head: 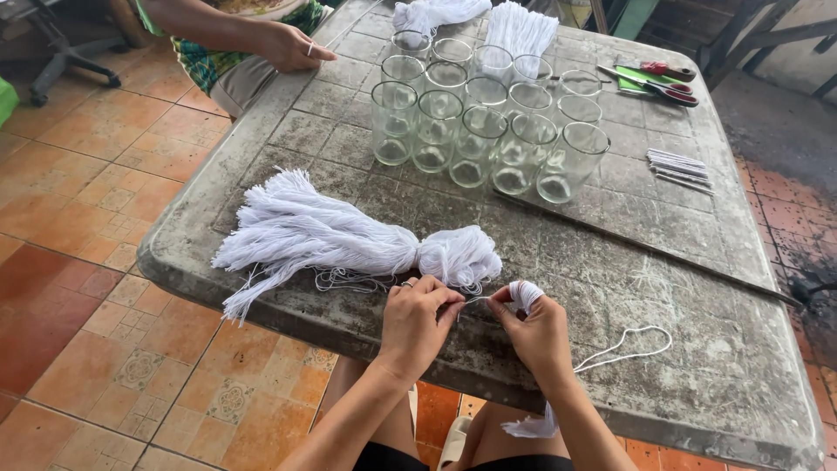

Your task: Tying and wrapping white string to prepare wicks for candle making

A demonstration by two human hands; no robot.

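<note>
Pinching one white strand between them, the left hand and right hand are both gripping it, fingers closed, beside the white thread bundle.

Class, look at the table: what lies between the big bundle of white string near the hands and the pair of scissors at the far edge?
In the head view, a cluster of clear glass jars stands between the white string bundle and the scissors.
</note>
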